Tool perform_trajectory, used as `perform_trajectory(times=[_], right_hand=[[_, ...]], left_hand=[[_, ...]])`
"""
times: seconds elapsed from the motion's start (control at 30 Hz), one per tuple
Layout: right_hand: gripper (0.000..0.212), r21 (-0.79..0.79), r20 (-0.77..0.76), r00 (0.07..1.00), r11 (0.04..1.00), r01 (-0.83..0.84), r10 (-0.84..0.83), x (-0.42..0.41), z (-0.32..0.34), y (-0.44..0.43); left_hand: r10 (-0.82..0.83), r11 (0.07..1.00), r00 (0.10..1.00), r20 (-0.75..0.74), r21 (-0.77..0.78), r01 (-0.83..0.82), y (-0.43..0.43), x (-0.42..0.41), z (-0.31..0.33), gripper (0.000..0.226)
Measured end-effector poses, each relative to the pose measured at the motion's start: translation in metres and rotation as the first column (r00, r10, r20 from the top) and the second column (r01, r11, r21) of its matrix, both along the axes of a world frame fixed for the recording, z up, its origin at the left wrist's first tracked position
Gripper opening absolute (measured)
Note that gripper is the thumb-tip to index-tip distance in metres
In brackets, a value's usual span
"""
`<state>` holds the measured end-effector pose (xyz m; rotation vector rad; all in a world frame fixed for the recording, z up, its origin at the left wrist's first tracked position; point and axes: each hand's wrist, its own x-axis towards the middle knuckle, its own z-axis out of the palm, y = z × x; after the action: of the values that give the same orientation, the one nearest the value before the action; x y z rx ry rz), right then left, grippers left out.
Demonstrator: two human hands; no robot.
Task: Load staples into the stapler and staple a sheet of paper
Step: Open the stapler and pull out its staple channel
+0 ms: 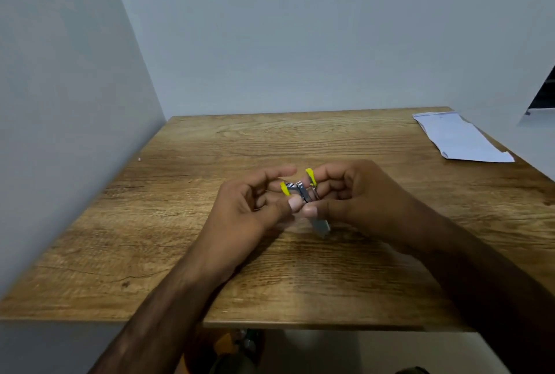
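Surface: we're at a wood-grain table (210, 253), nothing fancy.
Room: the table sits in a corner of plain pale walls, with a dark opening at the right edge.
Stapler: a small metal stapler (300, 190) with yellow tips, held just above the middle of the table.
Pointing: its two yellow ends splay apart and face away from us. A bare metal end pokes out below our thumbs, toward us and slightly right, so the long axis runs roughly near-to-far.
Left hand (255, 208): thumb and curled fingers pinch the stapler's left side.
Right hand (354, 199): fingers wrap its right side, thumb on the metal.
Paper (462, 139): a folded white sheet at the far right corner, well apart from our hands.
In the way: our fingers hide the stapler's middle.
Other: a tiny white speck (139, 159) near the left edge.
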<state>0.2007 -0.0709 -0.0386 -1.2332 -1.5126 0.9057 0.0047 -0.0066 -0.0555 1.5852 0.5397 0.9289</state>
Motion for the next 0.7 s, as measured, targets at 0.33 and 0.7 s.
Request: perform_trajectory(times=[0.33, 0.7], right_hand=[[0.032, 0.027, -0.257, 0.956, 0.988, 0.151, -0.140, 0.004, -0.015, -0.009], [0.018, 0.023, -0.212, 0.953, 0.973, 0.228, -0.218, 0.008, -0.016, -0.017]], left_hand=[[0.044, 0.928, 0.973, -0.228, 0.371, 0.045, 0.006, 0.026, 0.020, 0.027], [0.024, 0.912, 0.970, -0.242, 0.403, 0.077, 0.007, 0.034, 0.022, 0.027]])
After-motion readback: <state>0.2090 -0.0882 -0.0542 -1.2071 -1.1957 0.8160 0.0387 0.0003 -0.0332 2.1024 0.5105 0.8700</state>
